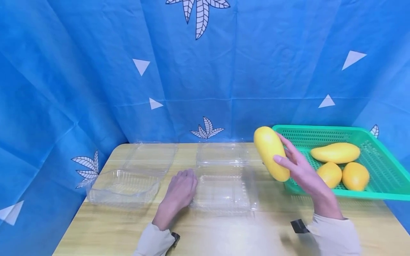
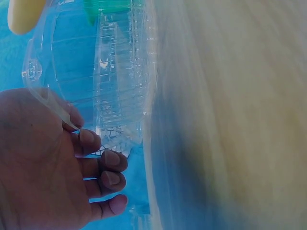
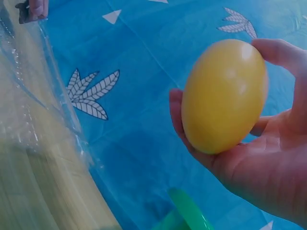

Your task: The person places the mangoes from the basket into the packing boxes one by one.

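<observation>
My right hand (image 1: 302, 170) grips a yellow mango (image 1: 269, 151) in the air at the near left of the green basket (image 1: 378, 137). In the right wrist view the fingers and thumb curl round the mango (image 3: 225, 96), which is seen end-on. Beside the middle clear plastic clamshell box (image 1: 224, 192), my left hand (image 1: 180, 190) pinches its left rim; the left wrist view has that rim (image 2: 62, 115) between thumb and forefinger. The box stands with its lid folded back. Inside the basket lie a long mango (image 1: 336, 153) and two rounder-looking mangoes (image 1: 355, 176).
Another clear clamshell box (image 1: 123, 192) stands opened on the left of the wooden table (image 1: 224, 234). A blue patterned cloth (image 1: 256, 64) hangs behind the table and at its sides. The basket sits at the table's right edge.
</observation>
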The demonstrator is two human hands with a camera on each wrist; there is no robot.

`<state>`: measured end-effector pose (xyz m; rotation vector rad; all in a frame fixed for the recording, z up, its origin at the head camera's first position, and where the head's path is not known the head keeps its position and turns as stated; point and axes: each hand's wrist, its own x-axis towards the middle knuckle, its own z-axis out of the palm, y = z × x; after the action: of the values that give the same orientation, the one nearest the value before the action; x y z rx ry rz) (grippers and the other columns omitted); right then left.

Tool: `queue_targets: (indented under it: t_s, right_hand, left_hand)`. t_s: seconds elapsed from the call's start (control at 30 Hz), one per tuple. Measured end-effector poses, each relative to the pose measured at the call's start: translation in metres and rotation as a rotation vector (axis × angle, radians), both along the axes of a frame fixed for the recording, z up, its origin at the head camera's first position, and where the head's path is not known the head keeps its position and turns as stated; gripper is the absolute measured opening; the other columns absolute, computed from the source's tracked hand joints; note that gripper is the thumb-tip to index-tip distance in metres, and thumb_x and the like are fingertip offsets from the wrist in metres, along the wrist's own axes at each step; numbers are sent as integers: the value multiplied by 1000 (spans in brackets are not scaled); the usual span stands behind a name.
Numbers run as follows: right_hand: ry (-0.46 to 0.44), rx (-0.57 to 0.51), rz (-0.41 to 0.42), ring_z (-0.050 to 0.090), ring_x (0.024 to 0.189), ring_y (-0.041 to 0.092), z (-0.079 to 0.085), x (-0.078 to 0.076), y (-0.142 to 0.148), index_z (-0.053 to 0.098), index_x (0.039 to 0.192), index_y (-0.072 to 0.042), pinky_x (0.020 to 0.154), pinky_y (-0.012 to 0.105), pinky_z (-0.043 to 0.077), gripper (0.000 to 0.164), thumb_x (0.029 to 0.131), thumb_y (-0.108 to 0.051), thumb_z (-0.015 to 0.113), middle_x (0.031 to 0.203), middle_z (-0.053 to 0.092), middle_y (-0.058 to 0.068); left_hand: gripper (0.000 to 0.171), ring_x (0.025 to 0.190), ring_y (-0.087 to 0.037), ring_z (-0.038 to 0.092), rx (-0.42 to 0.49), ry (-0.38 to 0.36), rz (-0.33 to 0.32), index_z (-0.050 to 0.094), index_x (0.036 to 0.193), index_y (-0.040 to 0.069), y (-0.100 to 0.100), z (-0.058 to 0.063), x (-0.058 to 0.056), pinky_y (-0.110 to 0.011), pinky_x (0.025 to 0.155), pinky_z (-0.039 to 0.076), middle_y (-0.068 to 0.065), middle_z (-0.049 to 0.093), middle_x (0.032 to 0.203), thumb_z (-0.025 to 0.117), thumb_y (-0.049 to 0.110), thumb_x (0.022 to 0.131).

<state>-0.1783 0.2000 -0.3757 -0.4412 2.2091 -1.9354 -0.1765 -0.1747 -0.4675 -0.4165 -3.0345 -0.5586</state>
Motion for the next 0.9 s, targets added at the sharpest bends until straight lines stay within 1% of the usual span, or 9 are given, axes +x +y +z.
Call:
queue_targets:
  t_s: [0.1,0.2,0.3,0.4,0.47,0.53,0.7,0.8,0.9]
  right_hand:
    - [-2,71,-15,45,139,31,-2,2,-6,17,164,-32,93,33,53,73,105,-22,58,161,31,14]
    - [35,105,11,40,144,36,-7,0,-11,24,163,-22,97,28,50,75,101,-19,66,162,34,12]
    - [74,106,60,46,139,37,-12,-3,-18,32,161,-18,94,30,54,75,97,-15,72,158,39,11]
    - [89,116,89,56,127,37,-17,-4,-25,37,159,-21,86,38,58,77,93,-14,76,150,46,11]
    - [91,143,95,59,122,34,-19,-6,-30,38,158,-24,84,40,59,79,91,-17,79,146,49,11]
    - [91,181,93,60,120,32,-21,-7,-35,39,158,-23,87,41,58,82,88,-20,82,143,52,10]
    - [116,275,118,58,126,31,-26,-6,-48,41,155,-12,102,48,49,88,83,-28,88,141,57,10]
    - [129,324,148,58,127,29,-29,-4,-55,44,153,-11,105,50,46,88,81,-34,89,140,59,9]
    - [155,367,196,59,125,25,-35,-3,-62,49,150,-15,105,50,46,83,81,-39,87,139,61,4]
  left_hand:
    - [28,75,-22,41,1,1,-8,44,86,12,0,0,-1,-37,71,40,-4,42,75,35,21,110]
    - [28,74,-22,41,8,-1,-10,44,86,12,1,1,-1,-37,71,40,-4,42,74,36,21,110]
    - [28,74,-22,42,2,-2,-4,44,85,12,1,0,0,-38,71,40,-3,42,74,36,21,110]
    - [28,74,-22,42,-14,7,1,44,84,12,1,1,0,-39,71,41,-4,43,74,37,21,110]
    - [28,74,-23,43,-20,14,3,44,84,12,1,2,-1,-39,71,42,-4,43,74,38,20,110]
    - [29,75,-24,44,-21,18,3,44,83,12,0,3,-1,-40,72,43,-4,43,74,37,20,110]
    - [30,77,-26,49,-27,46,-8,45,80,11,1,4,-2,-43,72,45,-4,44,74,38,17,109]
    - [31,76,-27,50,-30,64,-14,45,79,11,1,3,-2,-44,71,46,-4,44,73,38,16,109]
    - [30,75,-26,49,-26,62,-15,45,79,11,1,3,-1,-43,70,45,-4,44,73,38,16,108]
